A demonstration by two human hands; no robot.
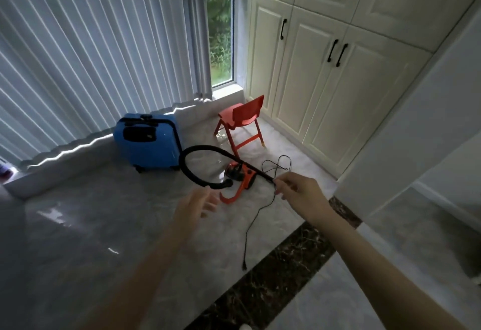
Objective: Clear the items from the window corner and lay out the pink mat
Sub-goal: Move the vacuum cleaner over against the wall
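Note:
A small orange vacuum cleaner [240, 173] lies on the marble floor near the window corner. Its black hose [187, 170] loops up to the left. My right hand [299, 190] pinches the far end of the hose together with the thin black power cord [256, 219], which trails down to a plug on the floor. My left hand [197, 206] hovers open just below the hose's free nozzle end, touching nothing. A blue suitcase [147, 142] stands by the low window ledge. A small red chair [240, 121] stands behind the vacuum. No pink mat is in view.
Grey pleated curtains [91, 56] cover the window on the left. Cream cupboard doors [325, 82] with black handles line the right wall. A dark marble strip [273, 272] crosses the floor in front. A white wall corner [403, 160] juts in at right.

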